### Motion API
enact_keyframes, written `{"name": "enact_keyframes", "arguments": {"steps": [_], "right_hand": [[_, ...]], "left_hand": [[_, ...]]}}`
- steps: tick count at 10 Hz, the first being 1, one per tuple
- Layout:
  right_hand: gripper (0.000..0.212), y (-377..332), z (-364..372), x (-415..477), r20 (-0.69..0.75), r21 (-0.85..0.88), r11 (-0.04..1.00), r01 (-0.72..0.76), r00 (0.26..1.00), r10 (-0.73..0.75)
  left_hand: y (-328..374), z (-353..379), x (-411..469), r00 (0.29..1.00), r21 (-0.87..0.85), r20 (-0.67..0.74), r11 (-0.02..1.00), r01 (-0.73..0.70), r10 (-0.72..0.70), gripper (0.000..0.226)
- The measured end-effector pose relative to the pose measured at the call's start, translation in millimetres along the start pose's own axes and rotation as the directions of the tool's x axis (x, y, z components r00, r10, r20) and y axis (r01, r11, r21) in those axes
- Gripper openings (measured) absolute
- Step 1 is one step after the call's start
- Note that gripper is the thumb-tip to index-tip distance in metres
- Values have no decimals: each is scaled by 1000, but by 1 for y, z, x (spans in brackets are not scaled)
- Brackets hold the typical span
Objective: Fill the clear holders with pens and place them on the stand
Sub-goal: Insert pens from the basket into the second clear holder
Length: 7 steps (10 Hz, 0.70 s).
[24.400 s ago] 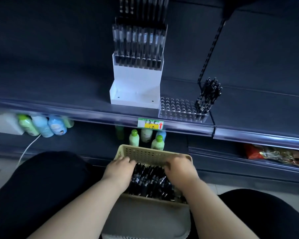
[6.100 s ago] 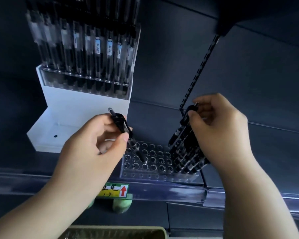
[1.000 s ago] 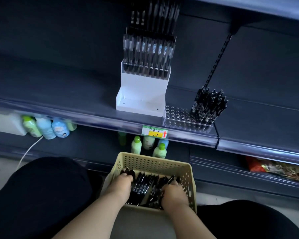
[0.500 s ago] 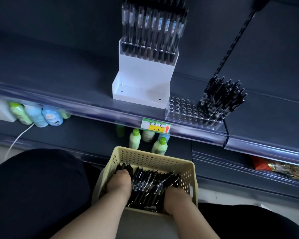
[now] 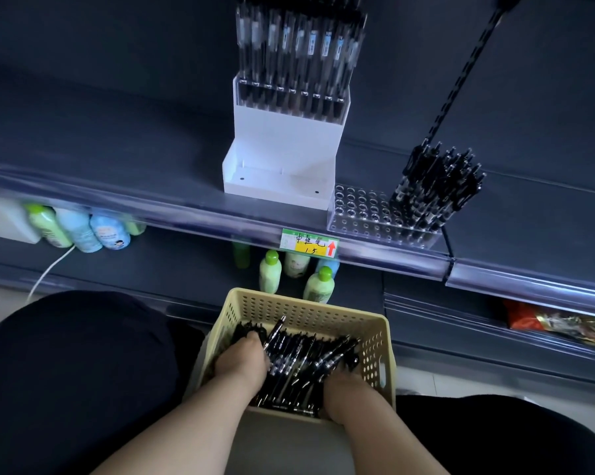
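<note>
A beige basket (image 5: 375, 323) of loose black pens (image 5: 306, 358) rests between my knees. My left hand (image 5: 243, 359) is down in its left side, fingers curled among the pens, and one pen tilts up beside them. My right hand (image 5: 349, 385) lies in the near right corner with its fingers buried under pens. On the shelf above, a clear holder (image 5: 361, 214) stands with its left holes bare and black pens (image 5: 436, 186) packed into its right side. Left of it is the white stand (image 5: 282, 152), carrying a filled holder (image 5: 292, 97) on its upper tier.
A yellow price tag (image 5: 310, 243) is clipped to the shelf's front rail. Green and blue bottles (image 5: 270, 272) stand on the lower shelf behind the basket, with more bottles (image 5: 80, 228) at left. Snack packets (image 5: 560, 323) lie at lower right. A slotted upright (image 5: 460, 73) rises behind the clear holder.
Both hands stay in the basket. The left hand has curled among the pens and one pen now tilts up beside it; the right hand has slid to the near corner.
</note>
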State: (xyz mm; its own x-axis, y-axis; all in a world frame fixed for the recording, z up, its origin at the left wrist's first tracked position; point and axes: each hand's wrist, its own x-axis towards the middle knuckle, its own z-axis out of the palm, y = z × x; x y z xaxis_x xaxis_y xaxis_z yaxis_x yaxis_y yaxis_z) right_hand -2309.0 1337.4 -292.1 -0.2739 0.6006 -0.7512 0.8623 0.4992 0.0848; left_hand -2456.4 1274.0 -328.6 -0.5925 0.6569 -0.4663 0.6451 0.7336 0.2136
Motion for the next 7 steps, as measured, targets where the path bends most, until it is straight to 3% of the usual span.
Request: {"name": "enact_keyframes", "arguments": {"steps": [1, 2, 4, 5, 7], "right_hand": [[48, -1, 1, -1, 59, -64, 998, 10, 998, -6], [46, 0, 1, -2, 91, -115, 991, 65, 994, -55], [42, -4, -13, -17, 74, 63, 995, 77, 994, -82], [36, -3, -25, -19, -18, 253, 963, 96, 995, -94], [11, 10, -46, -32, -412, 599, 749, 281, 911, -13]], "left_hand": [[-4, -2, -4, 997, -42, -69, 999, -24, 22, 24], [-8, -3, -7, 996, -17, -67, 998, -58, 57, 41], [-9, -17, -16, 992, -141, -121, 988, -62, 45, 47], [-6, -28, -22, 982, -269, -179, 958, -101, 54, 34], [5, -43, -36, 972, -504, -234, 852, -138, 19, 26]]}}
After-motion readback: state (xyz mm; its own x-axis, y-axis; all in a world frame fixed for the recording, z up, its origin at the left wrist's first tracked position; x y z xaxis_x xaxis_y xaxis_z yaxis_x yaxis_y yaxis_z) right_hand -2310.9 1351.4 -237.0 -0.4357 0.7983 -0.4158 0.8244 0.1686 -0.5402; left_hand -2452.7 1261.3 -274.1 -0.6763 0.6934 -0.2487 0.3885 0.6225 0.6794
